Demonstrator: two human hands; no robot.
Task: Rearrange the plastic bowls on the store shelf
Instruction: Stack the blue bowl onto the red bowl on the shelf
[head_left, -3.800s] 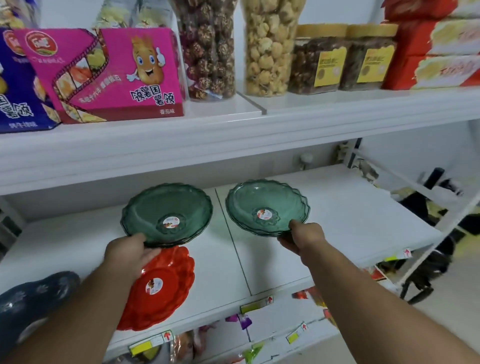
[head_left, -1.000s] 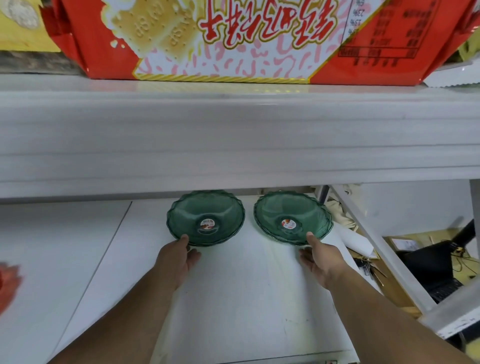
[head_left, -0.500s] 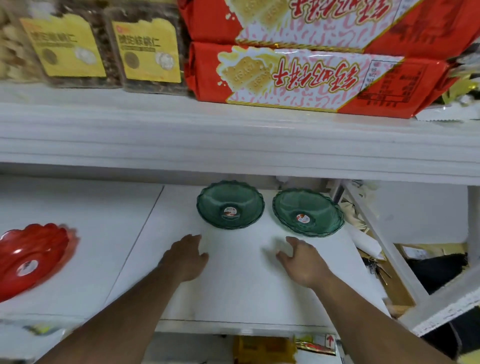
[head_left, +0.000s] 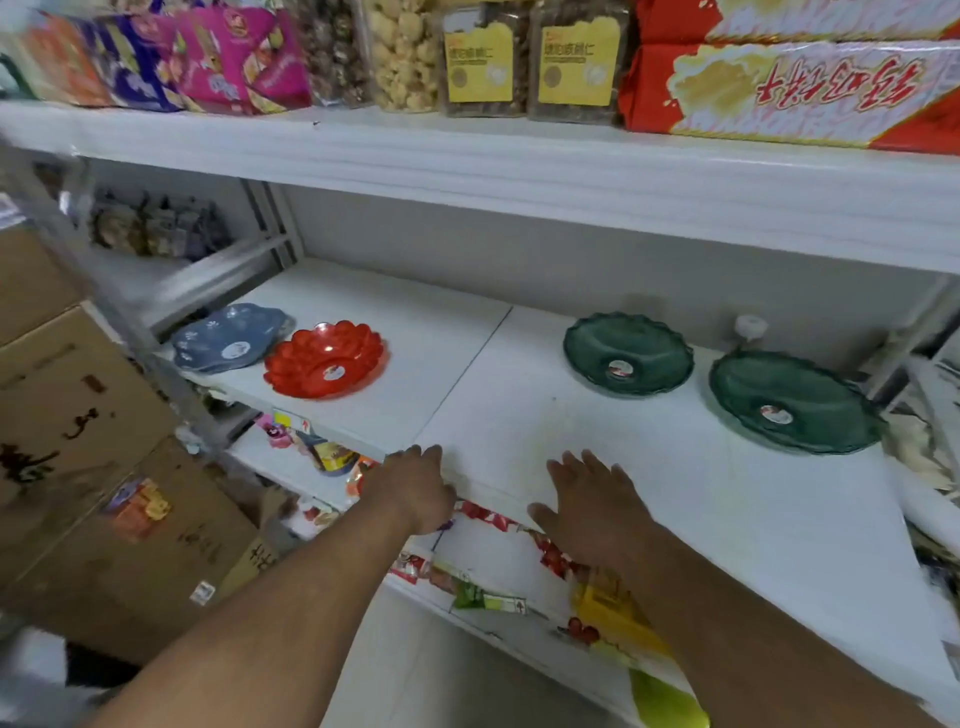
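White shelving (head_left: 519, 171) against a grey back panel (head_left: 597, 260), brown cardboard boxes (head_left: 78, 415) stacked beside it.

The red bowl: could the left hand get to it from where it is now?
Probably yes. The left hand is empty at the shelf edge, and only bare shelf lies between it and the red bowl.

I have both bare forearms reaching forward from the lower edge of view. My left hand (head_left: 415, 488) is palm down with its fingers curled loosely, holding nothing. My right hand (head_left: 592, 501) lies flat, fingers spread, empty.
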